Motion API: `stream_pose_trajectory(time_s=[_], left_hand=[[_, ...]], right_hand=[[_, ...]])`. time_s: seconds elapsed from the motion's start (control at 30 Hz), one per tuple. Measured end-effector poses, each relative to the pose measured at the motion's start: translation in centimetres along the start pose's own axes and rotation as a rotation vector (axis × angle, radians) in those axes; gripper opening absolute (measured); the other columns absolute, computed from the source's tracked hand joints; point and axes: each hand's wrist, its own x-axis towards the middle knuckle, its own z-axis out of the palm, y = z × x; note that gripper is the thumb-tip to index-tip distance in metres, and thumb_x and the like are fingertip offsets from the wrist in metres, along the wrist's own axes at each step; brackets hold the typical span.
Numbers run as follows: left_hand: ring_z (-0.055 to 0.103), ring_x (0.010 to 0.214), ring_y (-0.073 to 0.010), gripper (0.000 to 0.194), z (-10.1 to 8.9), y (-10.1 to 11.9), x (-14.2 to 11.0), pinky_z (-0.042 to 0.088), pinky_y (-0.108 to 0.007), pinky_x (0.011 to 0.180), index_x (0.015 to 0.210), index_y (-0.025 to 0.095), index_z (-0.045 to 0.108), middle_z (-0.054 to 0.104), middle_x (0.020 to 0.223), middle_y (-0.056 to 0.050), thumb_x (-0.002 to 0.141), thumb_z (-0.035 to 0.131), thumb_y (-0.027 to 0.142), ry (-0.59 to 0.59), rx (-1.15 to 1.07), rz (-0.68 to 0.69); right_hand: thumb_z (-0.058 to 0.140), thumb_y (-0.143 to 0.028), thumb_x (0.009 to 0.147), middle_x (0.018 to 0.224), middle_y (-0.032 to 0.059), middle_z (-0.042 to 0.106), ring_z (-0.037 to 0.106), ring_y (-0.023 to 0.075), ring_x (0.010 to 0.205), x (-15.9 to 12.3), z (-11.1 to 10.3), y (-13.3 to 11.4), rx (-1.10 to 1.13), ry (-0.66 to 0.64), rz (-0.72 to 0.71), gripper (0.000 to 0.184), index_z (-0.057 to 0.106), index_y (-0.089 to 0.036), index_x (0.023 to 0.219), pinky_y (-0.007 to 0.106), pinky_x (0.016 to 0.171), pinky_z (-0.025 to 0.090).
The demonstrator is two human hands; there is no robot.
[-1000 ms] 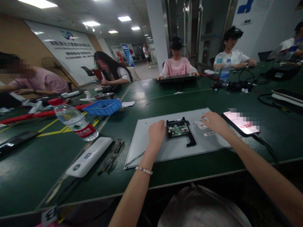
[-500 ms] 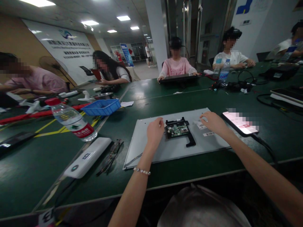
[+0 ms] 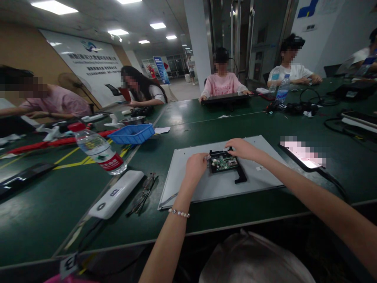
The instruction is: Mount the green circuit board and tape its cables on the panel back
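Observation:
A flat pale grey panel (image 3: 182, 177) lies on the green table in front of me. On it sits a black bracket (image 3: 242, 175) around a green circuit board (image 3: 224, 163). My left hand (image 3: 195, 169) is closed in a pinch at the board's left side, on a small whitish piece too small to name. My right hand (image 3: 243, 149) reaches over the bracket's upper right corner, its thumb and fingers closed on the black edge there. The right fingertips partly cover that corner.
Left of the panel lie eyeglasses (image 3: 143, 194), a white power bank (image 3: 118, 194), a water bottle (image 3: 101, 153) and a blue tray (image 3: 134, 135). A lit phone (image 3: 303, 155) with a cable lies to the right. Several people sit around the table (image 3: 188, 129).
My right hand has moved left from the panel's right part to the bracket's upper right corner. My left hand stays at the board's left side. The view has shifted slightly.

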Motion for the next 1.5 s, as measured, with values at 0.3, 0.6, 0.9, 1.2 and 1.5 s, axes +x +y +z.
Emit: stream_pose_trajectory(time_s=[0.3,0.6,0.9,1.2,1.5], left_hand=[[0.067,0.092,-0.0222,0.033,0.0,0.4,-0.1,0.046,-0.028,0.08,0.1,0.02,0.072,0.073,0.096,-0.011,0.093,0.042,0.031,-0.007,0.053,0.031],[0.067,0.093,-0.0217,0.033,-0.1,0.7,0.4,0.045,-0.03,0.082,0.104,0.019,0.07,0.073,0.097,-0.011,0.094,0.038,0.02,0.004,0.153,0.017],[0.065,0.096,-0.025,0.031,-0.4,-0.2,0.2,0.042,-0.036,0.087,0.094,0.017,0.07,0.071,0.094,-0.013,0.092,0.039,0.017,0.056,0.273,0.025],[0.062,0.105,-0.0235,0.041,-1.1,-1.5,0.2,0.039,-0.037,0.095,0.123,0.017,0.06,0.068,0.112,-0.012,0.088,0.04,0.009,0.051,0.26,0.124],[0.057,0.116,-0.0196,0.034,-2.1,-4.2,0.3,0.038,-0.031,0.103,0.12,0.02,0.063,0.064,0.125,-0.008,0.088,0.052,0.02,-0.081,0.126,0.23]], right_hand=[[0.049,-0.019,0.091,0.105,0.0084,0.07,0.063,0.0209,0.1,1.9,0.8,-0.6,-0.053,-0.007,0.145,0.026,0.074,-0.019,0.1,0.026,0.087,0.044],[0.048,-0.013,0.089,0.114,0.0146,0.067,0.061,0.0246,0.108,-2.4,-0.2,3.3,-0.149,-0.014,0.32,0.029,0.071,-0.015,0.106,0.03,0.09,0.045],[0.049,-0.022,0.088,0.12,0.0127,0.065,0.06,0.0235,0.11,-3.4,-0.3,4.5,-0.019,0.007,0.286,0.034,0.067,-0.015,0.116,0.033,0.096,0.043],[0.061,-0.017,0.074,0.097,0.0081,0.071,0.065,0.0209,0.089,-4.2,-0.8,4.9,0.065,-0.157,0.326,0.025,0.072,-0.018,0.096,0.029,0.078,0.048],[0.058,-0.02,0.075,0.102,0.0128,0.069,0.064,0.0247,0.09,-4.9,-1.4,4.9,-0.13,-0.034,0.539,0.023,0.072,-0.016,0.094,0.031,0.071,0.048]])
